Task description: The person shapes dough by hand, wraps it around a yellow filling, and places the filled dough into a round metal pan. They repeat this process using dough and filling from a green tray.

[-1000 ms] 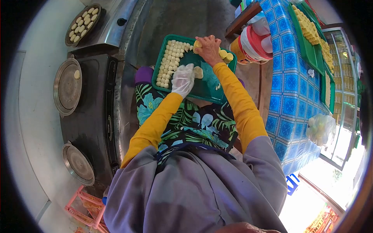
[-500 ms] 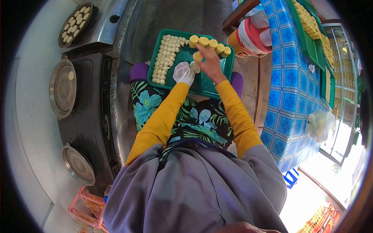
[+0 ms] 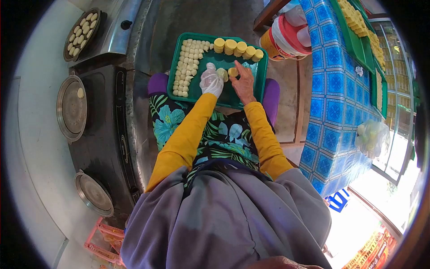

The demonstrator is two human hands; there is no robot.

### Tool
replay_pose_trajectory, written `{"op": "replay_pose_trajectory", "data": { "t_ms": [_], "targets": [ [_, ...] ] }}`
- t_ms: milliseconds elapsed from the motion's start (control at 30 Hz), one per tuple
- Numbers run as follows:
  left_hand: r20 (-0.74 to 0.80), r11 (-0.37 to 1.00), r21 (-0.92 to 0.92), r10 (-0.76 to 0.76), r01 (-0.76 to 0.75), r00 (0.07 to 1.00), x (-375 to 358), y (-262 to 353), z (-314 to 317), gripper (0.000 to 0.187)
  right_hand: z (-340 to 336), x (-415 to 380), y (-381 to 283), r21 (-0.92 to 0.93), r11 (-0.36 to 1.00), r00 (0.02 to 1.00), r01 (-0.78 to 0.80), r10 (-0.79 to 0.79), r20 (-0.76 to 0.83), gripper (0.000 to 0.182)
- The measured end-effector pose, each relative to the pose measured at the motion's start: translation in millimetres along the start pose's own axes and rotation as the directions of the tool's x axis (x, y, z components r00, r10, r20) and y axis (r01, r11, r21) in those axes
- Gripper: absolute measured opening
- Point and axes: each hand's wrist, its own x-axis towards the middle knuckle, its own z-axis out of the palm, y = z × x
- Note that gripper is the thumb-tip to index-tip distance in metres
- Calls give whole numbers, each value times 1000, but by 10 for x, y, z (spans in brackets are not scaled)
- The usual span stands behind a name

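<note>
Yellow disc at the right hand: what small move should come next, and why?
Probably lay the yellow disc on the pale round piece: the right hand holds the disc, and the gloved left hand has the pale round piece close by.

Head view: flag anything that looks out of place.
A small crumpled white scrap lies on the blue tablecloth, perhaps litter. On the stove, one pale piece sits alone, off-centre, on a round pan. Hands mismatch: left hand gloved, right hand bare.
</note>
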Motion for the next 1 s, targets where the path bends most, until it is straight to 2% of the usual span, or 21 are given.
{"op": "replay_pose_trajectory", "data": {
  "t_ms": [33, 100, 133, 167, 233, 267, 300, 333, 367, 400, 467, 533, 600, 700, 733, 833, 933, 967, 1000],
  "targets": [
    [4, 1000, -3, -1, 1, 1000, 29, 13, -18, 30, -21, -13, 12, -4, 1000, 1000, -1, 1, 2, 71],
    [55, 992, 6, -127, 127, 990, 100, 20, -120, 32, -45, -36, 32, 16, 1000, 1000, -23, 24, -8, 70],
    [33, 991, -72, -110, 112, 993, 31, -19, -175, 32, -57, -51, 39, 16, 1000, 1000, -26, 26, -8, 70],
    [32, 991, -71, -110, 112, 993, -22, -31, -220, 32, -74, -63, 51, 39, 997, 998, -61, 60, 32, 68],
    [17, 997, -80, 5, -4, 1000, -107, -70, -286, 32, -93, -77, 34, 64, 993, 993, -97, 92, 74, 66],
    [3, 978, 53, 200, -200, 980, -160, -168, -249, 35, -97, -78, 25, 89, 985, 986, -150, 143, 85, 67],
    [1, 978, 57, 200, -200, 980, -191, -196, -205, 35, -89, -78, 23, 113, 972, 976, -205, 194, 97, 67],
    [-30, 857, 309, 443, -413, 896, -229, -206, -138, 44, -80, -83, 22, 116, 972, 976, -207, 196, 99, 67],
    [6, 633, 540, 657, -555, 754, -253, -226, -85, 53, -72, -81, 22, 108, 979, 983, -174, 166, 77, 68],
    [9, 632, 540, 656, -556, 755, -296, -211, -111, 53, -55, -101, 45, 99, 985, 989, -143, 138, 56, 68],
    [266, 628, 515, 530, -583, 805, -331, -130, -145, 65, -23, -121, 89, 57, 994, 996, -91, 92, -2, 69],
    [275, 628, 504, 534, -593, 799, -323, -189, -127, 68, -89, -132, 80, 9, 999, 998, -45, 46, -51, 69],
    [293, 617, 522, 519, -589, 803, -313, -186, -139, 74, -136, -142, 51, 93, 978, 982, -187, 184, 37, 68],
    [270, 549, 558, 589, -622, 762, -363, -102, -99, 77, -192, -120, 28, 101, 965, 970, -243, 240, 46, 68],
    [321, 537, 563, 558, -628, 765, -362, -115, -60, 79, -191, -121, 20, 101, 963, 968, -249, 245, 47, 68],
    [325, 583, 509, 551, -633, 768, -342, -134, -29, 78, -178, -111, 58, 128, 965, 973, -230, 233, -1, 69],
    [379, 551, 503, 552, -666, 743, -346, -135, -72, 76, -158, -80, 39, 139, 973, 982, -183, 186, -8, 69],
    [382, 551, 504, 549, -665, 743, -349, -157, -97, 76, -156, -107, 22, 135, 968, 977, -213, 214, 7, 68],
    [310, 550, 480, 623, -684, 718, -340, -172, -123, 68, -154, -128, 21, 128, 962, 971, -240, 239, 22, 67]
  ]
}}
